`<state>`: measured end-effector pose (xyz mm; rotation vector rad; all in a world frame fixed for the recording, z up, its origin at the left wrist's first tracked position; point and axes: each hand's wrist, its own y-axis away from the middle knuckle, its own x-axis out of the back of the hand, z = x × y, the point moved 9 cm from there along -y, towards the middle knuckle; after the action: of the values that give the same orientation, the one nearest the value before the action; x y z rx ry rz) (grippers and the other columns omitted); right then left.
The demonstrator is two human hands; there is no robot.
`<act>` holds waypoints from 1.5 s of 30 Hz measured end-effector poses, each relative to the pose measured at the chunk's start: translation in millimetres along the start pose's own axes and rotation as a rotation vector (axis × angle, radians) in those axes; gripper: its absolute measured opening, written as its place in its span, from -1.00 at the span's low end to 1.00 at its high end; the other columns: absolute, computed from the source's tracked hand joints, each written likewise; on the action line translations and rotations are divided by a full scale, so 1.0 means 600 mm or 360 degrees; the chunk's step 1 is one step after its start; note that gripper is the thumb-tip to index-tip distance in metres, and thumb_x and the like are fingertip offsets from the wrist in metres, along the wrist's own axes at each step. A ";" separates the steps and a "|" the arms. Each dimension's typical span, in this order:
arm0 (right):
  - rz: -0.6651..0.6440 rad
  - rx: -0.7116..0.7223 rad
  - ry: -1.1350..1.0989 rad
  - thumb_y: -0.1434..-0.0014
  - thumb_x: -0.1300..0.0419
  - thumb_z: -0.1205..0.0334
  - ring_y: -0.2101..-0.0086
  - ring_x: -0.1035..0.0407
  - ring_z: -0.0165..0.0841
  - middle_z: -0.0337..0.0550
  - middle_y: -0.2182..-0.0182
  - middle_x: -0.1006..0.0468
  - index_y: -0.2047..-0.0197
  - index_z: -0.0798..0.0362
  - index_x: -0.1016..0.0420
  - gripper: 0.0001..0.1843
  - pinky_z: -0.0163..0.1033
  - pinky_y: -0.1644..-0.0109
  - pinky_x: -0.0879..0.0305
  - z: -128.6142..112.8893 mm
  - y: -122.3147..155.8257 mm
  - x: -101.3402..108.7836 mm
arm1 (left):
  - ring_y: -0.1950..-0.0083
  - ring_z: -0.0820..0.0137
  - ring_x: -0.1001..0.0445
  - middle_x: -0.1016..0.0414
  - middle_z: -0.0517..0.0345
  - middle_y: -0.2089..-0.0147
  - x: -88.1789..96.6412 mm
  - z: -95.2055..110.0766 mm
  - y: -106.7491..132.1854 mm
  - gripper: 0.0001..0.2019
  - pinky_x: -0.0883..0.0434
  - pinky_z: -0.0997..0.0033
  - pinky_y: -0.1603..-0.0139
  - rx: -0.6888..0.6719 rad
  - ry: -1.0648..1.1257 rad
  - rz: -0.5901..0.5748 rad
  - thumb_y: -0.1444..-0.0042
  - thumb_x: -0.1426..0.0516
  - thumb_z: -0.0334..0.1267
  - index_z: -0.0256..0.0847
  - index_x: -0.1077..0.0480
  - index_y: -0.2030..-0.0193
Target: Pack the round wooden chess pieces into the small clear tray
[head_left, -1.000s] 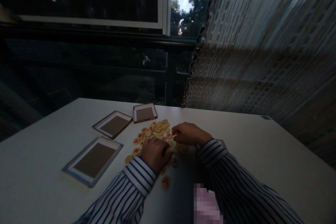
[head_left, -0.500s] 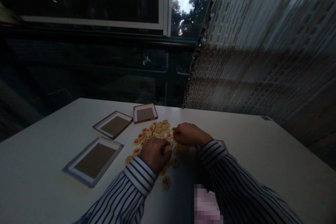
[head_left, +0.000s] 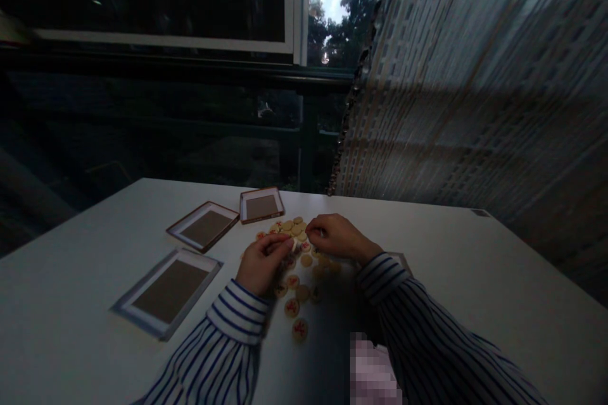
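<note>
Round, pale wooden Chinese chess pieces (head_left: 299, 330) are scattered over the white table (head_left: 427, 304), several showing red characters and others plain or in shadow. My left hand (head_left: 261, 261) pinches a Chinese chess piece (head_left: 295, 245) on its edge between thumb and fingertips, over the middle of the pile. Beside it, to the right, my right hand (head_left: 339, 237) is closed with the fingers curled down at the pile's far right side. Its fingertips are close to the pieces, and what they may hold is hidden.
Three shallow frame-like trays with brown centres lie to the left: a grey one (head_left: 166, 321), a brown-rimmed one (head_left: 223, 237) and a smaller one (head_left: 261, 219). Another grey edge (head_left: 401, 259) shows behind my right wrist. A string curtain (head_left: 451, 107) hangs beyond the table.
My left hand has moved left and back from the near pieces, uncovering several of them, and its pinched piece shows now. My right hand has shifted slightly left.
</note>
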<state>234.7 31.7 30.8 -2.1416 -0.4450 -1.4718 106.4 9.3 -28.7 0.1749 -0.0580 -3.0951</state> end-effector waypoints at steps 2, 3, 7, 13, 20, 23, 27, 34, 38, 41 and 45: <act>0.0023 0.0032 -0.0105 -0.02 -0.02 0.27 0.42 -0.28 -0.45 -0.18 0.42 -0.48 0.29 0.08 -0.48 -0.75 -0.38 0.33 -0.08 -0.006 -0.002 0.001 | 0.61 0.54 -0.31 -0.38 0.27 0.62 -0.001 -0.013 -0.002 -0.69 -0.21 0.57 0.60 0.0115 0.0101 -0.0028 0.22 -0.21 -0.11 -0.28 -0.36 0.36; 0.0033 0.0043 -0.0160 -0.01 -0.02 0.29 0.44 -0.27 -0.46 -0.19 0.44 -0.47 0.30 0.09 -0.49 -0.76 -0.39 0.35 -0.08 -0.008 -0.002 0.001 | 0.66 0.57 -0.26 -0.35 0.30 0.66 -0.002 -0.017 -0.002 -0.69 -0.15 0.59 0.65 0.0154 0.0123 -0.0041 0.21 -0.21 -0.11 -0.28 -0.35 0.36; 0.0066 0.0052 -0.0411 0.01 -0.04 0.31 0.48 -0.25 -0.49 -0.23 0.49 -0.45 0.30 0.12 -0.48 -0.77 -0.41 0.38 -0.09 -0.012 -0.003 0.000 | 0.71 0.62 -0.18 -0.33 0.32 0.69 -0.007 -0.019 -0.002 -0.71 -0.06 0.63 0.68 0.0170 0.0193 -0.0110 0.19 -0.20 -0.12 -0.28 -0.34 0.36; -0.0011 -0.0013 -0.0846 0.00 -0.08 0.21 0.48 -0.26 -0.50 -0.21 0.46 -0.46 0.22 0.16 -0.45 -0.71 -0.42 0.41 -0.16 -0.008 -0.006 -0.018 | 0.71 0.63 -0.18 -0.32 0.31 0.69 -0.008 -0.018 -0.001 -0.67 -0.05 0.63 0.69 0.0158 0.0147 -0.0131 0.21 -0.20 -0.08 -0.31 -0.36 0.38; -0.0194 0.0049 -0.1274 0.02 -0.15 0.10 0.32 -0.35 -0.40 -0.12 0.29 -0.49 0.17 0.16 -0.44 -0.62 -0.33 0.25 -0.26 -0.029 -0.006 -0.027 | 0.73 0.65 -0.15 -0.32 0.29 0.70 -0.013 -0.016 0.004 -0.64 -0.03 0.65 0.71 0.0194 0.0183 -0.0119 0.23 -0.19 -0.04 -0.31 -0.33 0.39; -0.0256 0.0101 -0.1323 0.00 -0.14 0.09 0.29 -0.35 -0.39 -0.11 0.28 -0.49 0.18 0.16 -0.45 -0.63 -0.31 0.22 -0.27 -0.038 -0.004 -0.025 | 0.74 0.65 -0.14 -0.30 0.32 0.71 -0.013 -0.014 0.005 -0.66 -0.03 0.65 0.72 0.0182 0.0167 -0.0112 0.20 -0.18 -0.04 -0.30 -0.33 0.41; -0.0285 0.0088 -0.1260 0.00 -0.14 0.08 0.30 -0.34 -0.39 -0.13 0.30 -0.50 0.21 0.15 -0.46 -0.64 -0.31 0.22 -0.26 -0.035 -0.004 -0.029 | 0.75 0.63 -0.14 -0.29 0.32 0.73 -0.009 -0.020 0.004 -0.67 -0.03 0.62 0.72 0.0227 0.0122 -0.0088 0.21 -0.17 -0.02 -0.28 -0.32 0.44; -0.0334 -0.0041 -0.1133 0.04 -0.15 0.12 0.43 -0.32 -0.45 -0.19 0.43 -0.48 0.28 0.16 -0.46 -0.70 -0.39 0.38 -0.23 -0.012 -0.004 -0.044 | 0.75 0.59 -0.14 -0.26 0.33 0.76 0.005 -0.020 -0.006 -0.66 -0.04 0.59 0.72 0.0144 0.0060 -0.0021 0.14 -0.12 0.04 -0.26 -0.31 0.48; -0.0385 -0.0074 -0.0864 0.05 -0.14 0.17 0.47 -0.30 -0.47 -0.23 0.48 -0.47 0.30 0.14 -0.48 -0.73 -0.42 0.42 -0.19 -0.007 0.000 -0.049 | 0.75 0.60 -0.12 -0.23 0.35 0.74 0.014 -0.012 -0.004 -0.65 -0.03 0.59 0.72 0.0116 -0.0023 0.0065 0.12 -0.10 0.03 -0.27 -0.34 0.45; -0.0458 -0.0116 -0.0681 0.10 -0.15 0.22 0.49 -0.29 -0.48 -0.25 0.50 -0.47 0.27 0.11 -0.49 -0.72 -0.44 0.46 -0.15 -0.005 0.004 -0.058 | 0.72 0.58 -0.14 -0.22 0.34 0.73 0.019 -0.005 -0.002 -0.66 -0.06 0.60 0.71 0.0059 -0.0148 0.0115 0.11 -0.10 0.02 -0.27 -0.34 0.45; -0.0578 -0.0133 -0.0565 0.12 -0.15 0.23 0.52 -0.28 -0.51 -0.27 0.51 -0.47 0.27 0.10 -0.48 -0.72 -0.45 0.48 -0.13 -0.008 0.010 -0.070 | 0.65 0.52 -0.24 -0.29 0.29 0.66 0.028 0.011 -0.003 -0.69 -0.16 0.56 0.66 -0.0148 -0.0448 0.0185 0.08 -0.07 0.00 -0.24 -0.36 0.40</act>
<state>219.2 24.7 -8.3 -2.4970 -0.9575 -1.3027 88.8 10.6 -24.1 -0.2586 0.0643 -2.9739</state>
